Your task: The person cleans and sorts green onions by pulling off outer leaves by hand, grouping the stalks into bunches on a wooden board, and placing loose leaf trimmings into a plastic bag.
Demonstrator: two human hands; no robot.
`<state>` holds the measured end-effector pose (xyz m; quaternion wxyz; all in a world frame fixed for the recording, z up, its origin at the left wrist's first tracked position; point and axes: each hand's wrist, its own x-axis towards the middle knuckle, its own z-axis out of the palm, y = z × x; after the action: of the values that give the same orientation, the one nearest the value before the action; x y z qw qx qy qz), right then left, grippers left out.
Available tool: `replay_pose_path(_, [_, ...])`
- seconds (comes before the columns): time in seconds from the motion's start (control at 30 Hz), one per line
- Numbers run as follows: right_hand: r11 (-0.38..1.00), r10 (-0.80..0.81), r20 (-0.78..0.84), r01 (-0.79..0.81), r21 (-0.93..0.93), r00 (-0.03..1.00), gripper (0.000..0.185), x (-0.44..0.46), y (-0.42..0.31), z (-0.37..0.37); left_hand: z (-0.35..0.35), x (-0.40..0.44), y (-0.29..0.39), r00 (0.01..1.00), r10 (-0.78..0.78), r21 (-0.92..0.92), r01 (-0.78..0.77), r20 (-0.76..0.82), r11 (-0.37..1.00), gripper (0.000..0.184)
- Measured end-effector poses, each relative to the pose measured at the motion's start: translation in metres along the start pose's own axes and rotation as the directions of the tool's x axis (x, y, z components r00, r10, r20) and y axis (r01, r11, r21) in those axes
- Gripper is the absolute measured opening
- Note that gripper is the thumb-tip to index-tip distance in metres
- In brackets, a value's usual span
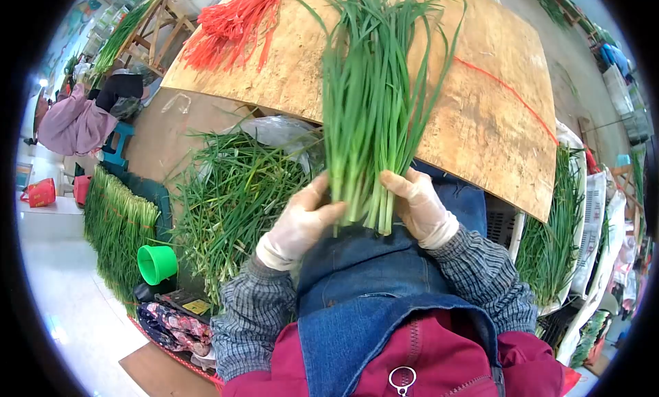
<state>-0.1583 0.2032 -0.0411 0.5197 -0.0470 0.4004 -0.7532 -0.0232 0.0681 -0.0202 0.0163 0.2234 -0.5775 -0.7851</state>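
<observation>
A bunch of garlic chives (374, 102) lies over the near edge of the wooden board, its pale stem ends toward me and its green leaves pointing away. My left hand (307, 215), in a thin whitish glove, closes on the left side of the stems near the cut ends. On the right side, my right hand (420, 203), gloved alike, grips the stems between thumb and fingers. The bunch looks untied, with the stems slightly fanned between both hands. Some of my fingers are hidden behind the stems.
Red plastic strips (237, 23) lie on the wooden board (494, 115). Loose chives (233, 198) are heaped at my left, with tied bundles (120, 225) and a green cup (157, 264) beyond. More greens (549, 239) fill a container at right. Another person (79, 122) sits far left.
</observation>
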Motion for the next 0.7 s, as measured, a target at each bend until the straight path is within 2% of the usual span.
replay_pose_path(0.07, [0.998,0.028,0.026,-0.029,0.063,0.999,0.033,0.003,-0.001,0.008,0.011,0.005,-0.004,0.988,0.149,0.385,-0.123,-0.037,0.915,0.055])
replay_pose_path(0.13, [0.999,-0.023,-0.051,0.024,0.030,0.998,0.027,0.005,-0.002,0.020,0.030,0.006,0.006,0.925,0.381,0.743,-0.244,-0.016,0.623,0.056])
replay_pose_path(0.2, [0.996,-0.090,-0.075,0.088,-0.028,0.993,0.026,0.007,-0.004,0.023,0.050,0.003,0.019,0.957,0.269,0.885,-0.033,-0.105,0.464,0.060])
replay_pose_path(0.23, [0.998,-0.037,-0.058,0.033,-0.057,0.998,0.024,0.006,-0.009,0.024,0.052,0.003,0.019,0.946,0.316,0.871,-0.092,-0.075,0.482,0.061])
replay_pose_path(0.33, [0.998,0.025,-0.049,-0.022,0.057,0.998,0.020,0.004,-0.016,0.017,0.037,-0.003,0.024,0.946,0.312,0.842,-0.235,0.083,0.486,0.055])
replay_pose_path(0.37, [0.977,0.170,0.056,-0.176,0.120,0.984,0.020,0.003,-0.023,0.013,0.030,-0.005,0.022,0.933,0.354,0.579,-0.322,0.061,0.749,0.047])
replay_pose_path(0.4, [0.975,0.164,0.041,-0.169,0.146,0.986,0.023,0.000,-0.025,0.012,0.016,-0.007,0.023,0.888,0.455,0.666,-0.379,0.067,0.642,0.038])
replay_pose_path(0.47, [0.965,0.181,0.077,-0.193,0.178,0.980,0.037,0.001,-0.025,0.003,0.000,-0.012,0.016,0.914,0.324,0.486,-0.173,-0.246,0.857,0.031])
replay_pose_path(0.53, [0.968,0.170,0.105,-0.186,0.168,0.980,0.042,0.002,-0.023,-0.003,0.001,-0.017,0.016,0.898,0.183,0.237,-0.092,-0.401,0.967,0.025])
replay_pose_path(0.6, [0.970,0.172,0.100,-0.186,0.154,0.980,0.042,0.002,-0.022,-0.004,0.009,-0.017,0.018,0.904,0.206,0.267,-0.108,-0.374,0.958,0.016])
replay_pose_path(0.7, [0.977,0.150,0.064,-0.158,0.146,0.987,0.035,0.001,-0.020,0.002,0.020,-0.014,0.016,0.968,0.138,0.377,-0.051,-0.208,0.925,0.011])
